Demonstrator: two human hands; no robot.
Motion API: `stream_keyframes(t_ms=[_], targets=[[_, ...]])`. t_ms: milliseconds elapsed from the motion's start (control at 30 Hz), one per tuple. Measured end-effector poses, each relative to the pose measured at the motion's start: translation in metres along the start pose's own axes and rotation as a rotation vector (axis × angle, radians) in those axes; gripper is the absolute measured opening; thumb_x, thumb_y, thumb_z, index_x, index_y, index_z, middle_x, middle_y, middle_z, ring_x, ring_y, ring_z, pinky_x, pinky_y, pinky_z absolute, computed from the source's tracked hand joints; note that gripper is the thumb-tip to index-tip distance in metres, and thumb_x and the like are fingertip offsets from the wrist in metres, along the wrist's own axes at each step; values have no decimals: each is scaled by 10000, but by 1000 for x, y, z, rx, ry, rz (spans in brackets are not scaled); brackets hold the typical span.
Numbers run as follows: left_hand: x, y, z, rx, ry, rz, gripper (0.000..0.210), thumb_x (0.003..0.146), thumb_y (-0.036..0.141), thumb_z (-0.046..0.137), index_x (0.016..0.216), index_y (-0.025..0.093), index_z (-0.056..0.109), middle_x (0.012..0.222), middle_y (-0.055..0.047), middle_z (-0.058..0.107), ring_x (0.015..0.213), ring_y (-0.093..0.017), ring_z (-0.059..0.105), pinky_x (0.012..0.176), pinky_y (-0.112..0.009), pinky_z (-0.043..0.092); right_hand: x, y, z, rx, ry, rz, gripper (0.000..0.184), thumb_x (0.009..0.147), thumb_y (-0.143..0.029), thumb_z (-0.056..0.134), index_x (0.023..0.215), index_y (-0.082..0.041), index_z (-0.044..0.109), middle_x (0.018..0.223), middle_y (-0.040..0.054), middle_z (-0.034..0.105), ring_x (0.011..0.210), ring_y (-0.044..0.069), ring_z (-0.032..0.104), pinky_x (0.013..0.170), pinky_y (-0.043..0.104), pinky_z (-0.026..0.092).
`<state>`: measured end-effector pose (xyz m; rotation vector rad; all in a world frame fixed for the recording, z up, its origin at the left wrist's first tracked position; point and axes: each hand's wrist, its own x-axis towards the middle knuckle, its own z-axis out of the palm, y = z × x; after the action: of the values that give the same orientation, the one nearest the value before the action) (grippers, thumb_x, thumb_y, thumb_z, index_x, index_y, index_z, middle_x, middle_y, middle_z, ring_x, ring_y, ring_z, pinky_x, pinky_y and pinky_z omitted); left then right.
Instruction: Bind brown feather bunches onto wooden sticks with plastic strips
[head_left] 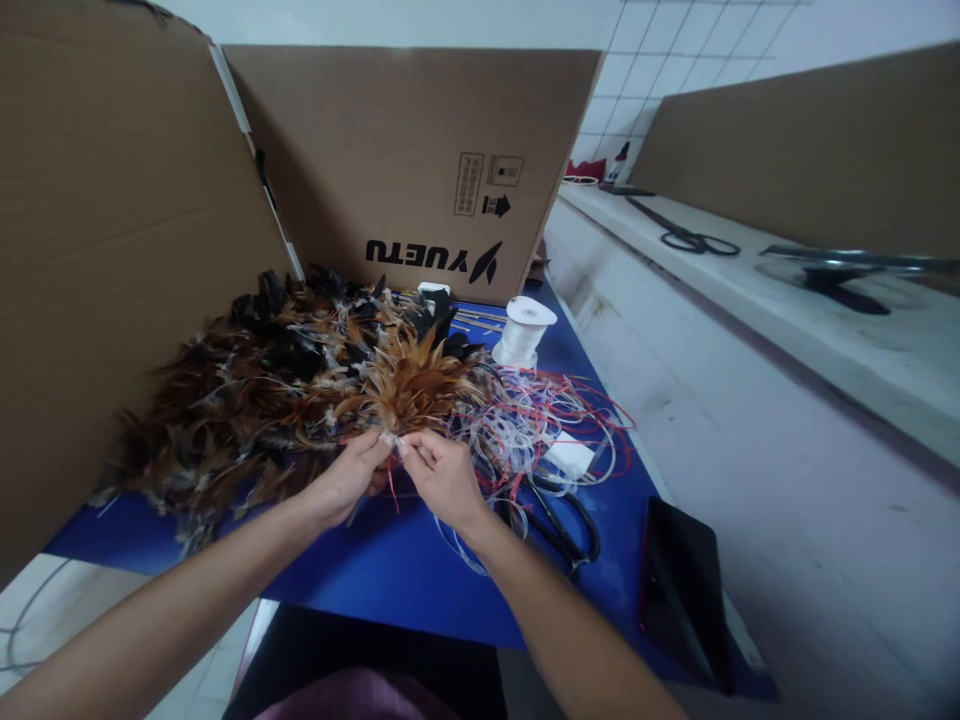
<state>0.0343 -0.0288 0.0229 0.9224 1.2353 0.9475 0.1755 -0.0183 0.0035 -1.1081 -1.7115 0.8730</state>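
Note:
A fan-shaped bunch of orange-brown feathers (416,385) rises from between my two hands, its quill ends gathered at the bottom. My left hand (361,465) pinches those ends from the left. From the right, my right hand (439,472) closes thumb and fingers at the same gathered base, where something small and whitish shows; I cannot make out whether it is string or fluff. A short red strand (394,490) hangs below the fingers. Behind and left of my hands spreads a large heap of brown and black feathers (255,390).
Red and clear strands (540,420) lie tangled to the right, near a white spool (523,332) and black-handled scissors (566,525). A dark phone (682,590) rests at the blue table's right edge. Cardboard (405,150) walls the back and left. More scissors (690,235) lie on the ledge.

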Motion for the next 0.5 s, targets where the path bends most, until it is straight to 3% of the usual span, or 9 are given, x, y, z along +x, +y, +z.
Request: stream_keyframes(t_ms=[333, 500], targets=[[16, -9, 12, -27, 46, 60, 317, 739, 465, 641, 787, 169, 537, 646, 23, 570, 518, -101, 506, 458, -196, 369, 4, 2, 0, -207, 39, -3, 151, 739, -276, 603, 849, -208, 680, 597, -34, 578, 500, 101, 443, 563, 217, 371], [25, -16, 15, -26, 42, 62, 319, 759, 472, 619, 751, 184, 481, 548, 70, 447, 404, -59, 345, 384, -175, 226, 6, 7, 1, -208, 48, 46, 113, 766, -241, 567, 790, -211, 673, 538, -38, 551, 487, 105, 443, 555, 219, 363]])
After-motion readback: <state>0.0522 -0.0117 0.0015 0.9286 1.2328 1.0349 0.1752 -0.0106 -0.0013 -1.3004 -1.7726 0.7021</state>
